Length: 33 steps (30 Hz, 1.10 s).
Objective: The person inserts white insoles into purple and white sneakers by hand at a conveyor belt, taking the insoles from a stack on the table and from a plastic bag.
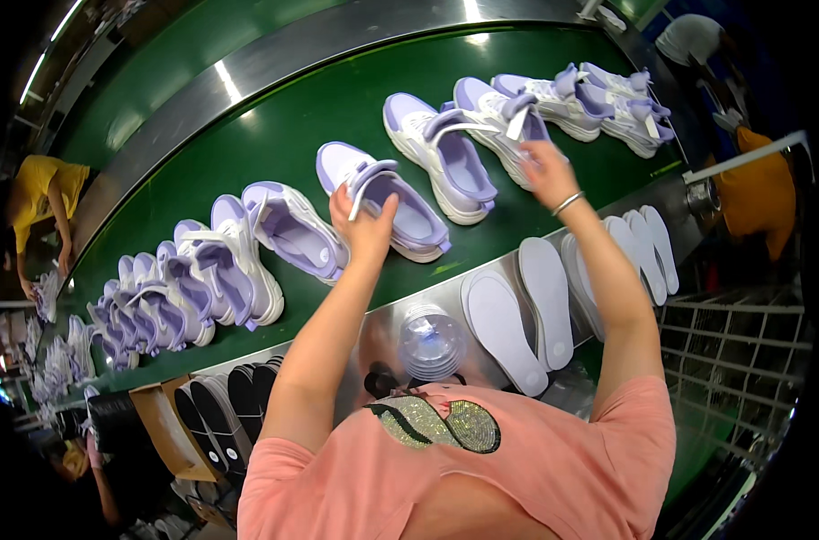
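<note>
A long row of white and lilac sneakers runs along a green conveyor belt (274, 135). My left hand (362, 220) grips the tongue strap of one sneaker (387, 200) in the middle of the row. My right hand (546, 169), with a thin bracelet on its wrist, reaches into the opening of another sneaker (504, 121) two places to the right. Between them lies a third sneaker (441, 155), untouched.
White insoles (522, 306) lie fanned on the steel ledge in front of the belt, beside a clear plastic bottle (432, 342). A cardboard box (162, 423) with dark insoles sits lower left. A person in yellow (40, 193) works far left; a wire rack (733, 351) stands right.
</note>
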{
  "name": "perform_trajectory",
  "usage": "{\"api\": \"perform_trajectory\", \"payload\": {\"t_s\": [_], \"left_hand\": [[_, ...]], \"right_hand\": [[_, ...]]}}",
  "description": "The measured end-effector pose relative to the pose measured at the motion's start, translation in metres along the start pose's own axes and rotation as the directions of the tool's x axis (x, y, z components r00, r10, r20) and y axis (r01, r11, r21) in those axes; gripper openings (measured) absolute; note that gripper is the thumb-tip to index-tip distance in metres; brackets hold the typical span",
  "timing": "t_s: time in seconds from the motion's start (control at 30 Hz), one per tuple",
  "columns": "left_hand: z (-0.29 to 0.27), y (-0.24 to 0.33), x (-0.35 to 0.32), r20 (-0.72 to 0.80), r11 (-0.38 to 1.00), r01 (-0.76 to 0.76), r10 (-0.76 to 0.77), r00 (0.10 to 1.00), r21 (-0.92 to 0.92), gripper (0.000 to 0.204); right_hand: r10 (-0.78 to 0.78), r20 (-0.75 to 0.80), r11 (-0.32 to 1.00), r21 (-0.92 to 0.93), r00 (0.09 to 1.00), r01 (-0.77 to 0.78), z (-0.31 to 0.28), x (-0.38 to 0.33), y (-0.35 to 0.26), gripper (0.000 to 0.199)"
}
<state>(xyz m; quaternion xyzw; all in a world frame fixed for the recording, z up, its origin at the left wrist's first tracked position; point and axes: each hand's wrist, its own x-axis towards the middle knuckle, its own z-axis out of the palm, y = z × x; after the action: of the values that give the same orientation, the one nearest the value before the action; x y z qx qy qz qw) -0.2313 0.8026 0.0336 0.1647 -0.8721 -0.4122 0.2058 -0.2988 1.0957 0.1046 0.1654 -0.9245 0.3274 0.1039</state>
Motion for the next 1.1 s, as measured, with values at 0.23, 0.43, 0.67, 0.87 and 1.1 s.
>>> {"api": "perform_trajectory", "payload": {"t_s": [0.23, 0.43, 0.67, 0.87, 1.1], "left_hand": [[0.021, -0.02, -0.027, 0.465, 0.749, 0.532, -0.337, 0.819, -0.395, 0.093], [0.033, -0.026, -0.014, 0.515, 0.888, 0.354, -0.165, 0.841, -0.294, 0.084], [0.043, 0.019, -0.021, 0.455, 0.968, 0.218, -0.141, 0.879, -0.122, 0.076], [0.042, 0.032, -0.022, 0.448, 0.975, 0.221, -0.205, 0.87, 0.016, 0.072], [0.042, 0.033, -0.023, 0.375, 0.973, 0.199, -0.23, 0.898, 0.119, 0.072]], "right_hand": [[0.037, 0.127, 0.99, -0.14, 0.991, -0.019, 0.064, -0.038, -0.052, 0.021], [-0.04, 0.333, 0.995, -0.069, 0.942, 0.067, 0.027, -0.059, -0.049, 0.018], [0.414, -0.072, 0.793, -0.46, 0.908, -0.398, -0.05, 0.019, 0.01, 0.033], [0.73, 0.146, 0.639, -0.492, 0.667, -0.592, -0.019, 0.063, 0.061, 0.043], [0.451, -0.278, 0.506, -0.704, 0.848, -0.499, -0.029, 0.077, 0.118, 0.03]]}}
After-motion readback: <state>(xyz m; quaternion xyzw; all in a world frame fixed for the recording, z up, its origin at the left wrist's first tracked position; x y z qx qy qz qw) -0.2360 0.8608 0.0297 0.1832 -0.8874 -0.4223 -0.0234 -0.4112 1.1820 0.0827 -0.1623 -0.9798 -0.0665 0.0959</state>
